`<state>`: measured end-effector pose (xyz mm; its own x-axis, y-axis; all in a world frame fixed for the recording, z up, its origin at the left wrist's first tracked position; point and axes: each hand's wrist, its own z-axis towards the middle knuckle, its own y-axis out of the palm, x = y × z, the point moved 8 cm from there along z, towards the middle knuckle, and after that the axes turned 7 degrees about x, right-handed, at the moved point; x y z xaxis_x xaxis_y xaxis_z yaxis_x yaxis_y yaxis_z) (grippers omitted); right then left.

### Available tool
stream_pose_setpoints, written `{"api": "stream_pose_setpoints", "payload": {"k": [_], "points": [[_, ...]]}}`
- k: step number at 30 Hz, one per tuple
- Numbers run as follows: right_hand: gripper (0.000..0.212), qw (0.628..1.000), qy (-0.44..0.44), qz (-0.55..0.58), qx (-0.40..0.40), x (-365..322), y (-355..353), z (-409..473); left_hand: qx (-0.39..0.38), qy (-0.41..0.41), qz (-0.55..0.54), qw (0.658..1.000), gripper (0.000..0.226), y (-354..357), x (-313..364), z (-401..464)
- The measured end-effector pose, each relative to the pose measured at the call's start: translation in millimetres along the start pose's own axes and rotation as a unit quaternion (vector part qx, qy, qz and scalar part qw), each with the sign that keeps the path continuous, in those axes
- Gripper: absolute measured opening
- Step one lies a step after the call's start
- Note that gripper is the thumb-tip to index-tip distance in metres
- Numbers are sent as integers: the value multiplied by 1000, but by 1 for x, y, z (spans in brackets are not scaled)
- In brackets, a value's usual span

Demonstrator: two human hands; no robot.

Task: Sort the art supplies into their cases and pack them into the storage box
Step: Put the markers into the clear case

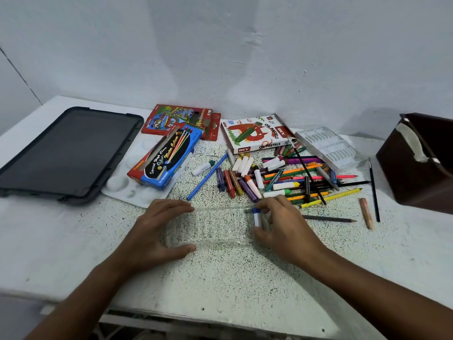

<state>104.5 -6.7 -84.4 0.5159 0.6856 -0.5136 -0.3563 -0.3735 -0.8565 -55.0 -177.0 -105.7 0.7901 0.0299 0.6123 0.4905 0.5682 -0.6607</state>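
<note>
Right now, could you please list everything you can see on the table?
Clear plastic tray: one, transparent, front centre, between both hands.
Blue-capped paint tube: one, white, at tray's right end.
Loose pencils, pastels and tubes: many, mixed colours, right of centre.
Oil pastels box: one, white, back centre.
Water colour box: one, blue, on palette.
Palette: one, white, left of centre.
Colour pencil box: one, red, back.
White ridged tray: one, back right.
Dark lid: one, left.
Brown box: one, far right.
Left hand: holds tray.
Right hand: grip on tube.
</note>
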Motion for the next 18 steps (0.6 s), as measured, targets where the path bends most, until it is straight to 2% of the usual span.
{"api": "stream_pose_setpoints", "payload": {"k": [18], "points": [[52, 999, -15, -29, -8, -12, 6, -2, 0, 9, 2, 1000, 69, 1, -1, -1]]}}
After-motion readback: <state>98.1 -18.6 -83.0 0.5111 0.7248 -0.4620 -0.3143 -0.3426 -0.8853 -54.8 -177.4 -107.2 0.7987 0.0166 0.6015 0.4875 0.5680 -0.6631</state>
